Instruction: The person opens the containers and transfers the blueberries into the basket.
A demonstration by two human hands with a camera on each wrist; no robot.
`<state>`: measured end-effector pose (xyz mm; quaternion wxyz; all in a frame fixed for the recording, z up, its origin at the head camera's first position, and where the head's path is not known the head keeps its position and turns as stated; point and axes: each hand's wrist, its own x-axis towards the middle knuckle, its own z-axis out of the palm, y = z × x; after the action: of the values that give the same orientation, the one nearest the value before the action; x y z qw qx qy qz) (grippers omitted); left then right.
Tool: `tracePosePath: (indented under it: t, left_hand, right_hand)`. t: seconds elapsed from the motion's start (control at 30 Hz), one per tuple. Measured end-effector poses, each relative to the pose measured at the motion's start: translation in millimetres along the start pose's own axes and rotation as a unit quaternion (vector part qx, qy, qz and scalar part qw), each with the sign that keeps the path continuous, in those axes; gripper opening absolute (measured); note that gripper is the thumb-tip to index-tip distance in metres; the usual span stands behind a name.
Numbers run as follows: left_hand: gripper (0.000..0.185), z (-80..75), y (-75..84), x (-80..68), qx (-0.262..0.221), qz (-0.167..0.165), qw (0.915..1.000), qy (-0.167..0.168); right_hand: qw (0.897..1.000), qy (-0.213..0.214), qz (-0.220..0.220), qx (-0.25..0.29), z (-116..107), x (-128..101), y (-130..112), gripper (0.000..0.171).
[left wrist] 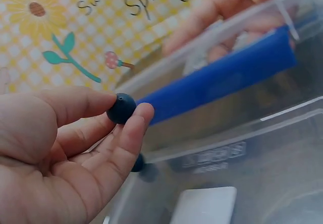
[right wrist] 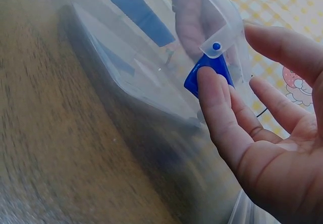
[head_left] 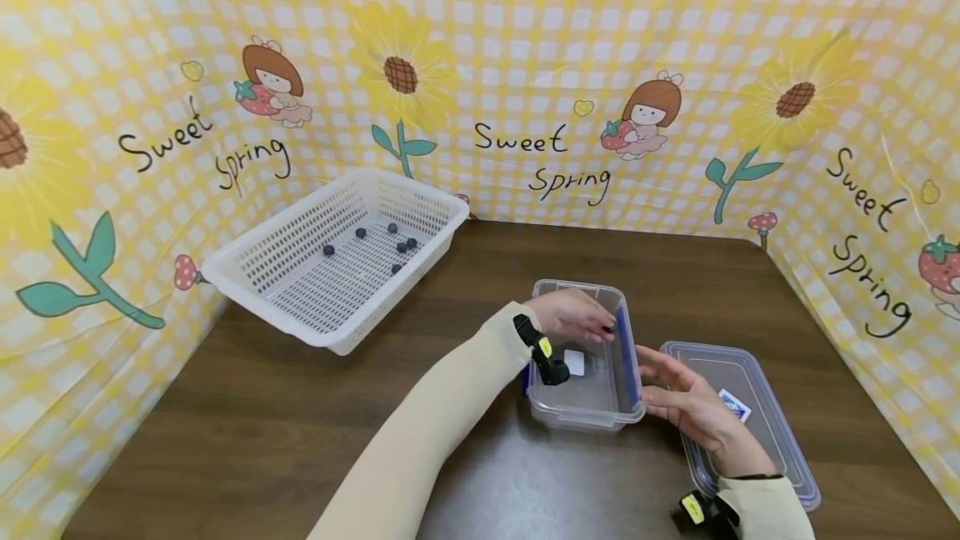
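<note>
My left hand (head_left: 573,315) is inside a clear plastic container (head_left: 585,419), near its far right corner. Between thumb and fingers it pinches a blueberry (left wrist: 121,108). A second blueberry (left wrist: 138,164) shows at the container's floor, partly hidden behind the fingers. Outside the right wall, my right hand (head_left: 697,407) rests relaxed fingers against the container. One fingertip touches a blue latch (right wrist: 217,65) hanging from the rim. A white label (head_left: 575,362) lies at the container's bottom.
On the left stands a white slotted basket (head_left: 337,340) with several blueberries (head_left: 328,250) scattered over its floor. A clear lid (head_left: 738,361) lies flat on the brown table (head_left: 225,423), partly under my right arm. Yellow checked cloth (head_left: 465,65) walls the table's back and sides.
</note>
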<state>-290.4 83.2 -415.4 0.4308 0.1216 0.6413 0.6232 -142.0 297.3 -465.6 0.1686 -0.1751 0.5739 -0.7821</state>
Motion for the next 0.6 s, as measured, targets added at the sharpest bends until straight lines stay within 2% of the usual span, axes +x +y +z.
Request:
tracePosePath:
  t: [0.17, 0.33, 0.47, 0.6]
  left_hand:
    - [0.026, -9.9, 15.8, -10.9, -0.002, 0.029, 0.9996, 0.005]
    - [0.025, -24.0, 33.6, -27.3, 0.002, 0.060, 0.9979, 0.024]
    - [0.026, -43.9, 45.9, -41.5, 0.020, 0.086, 0.9952, 0.043]
    - [0.028, -66.6, 57.5, -55.0, -0.001, 0.097, 0.9926, 0.072]
  right_hand:
    - [1.000, -0.005, -0.004, 0.007, 0.7, -0.2, -0.6, 0.058]
    - [1.000, -0.004, -0.004, 0.008, 1.1, -0.7, -1.0, 0.058]
    - [1.000, 0.002, 0.000, 0.002, 1.1, -0.3, -0.6, 0.059]
    - [1.000, 0.007, 0.006, -0.001, 1.1, 0.2, -0.7, 0.059]
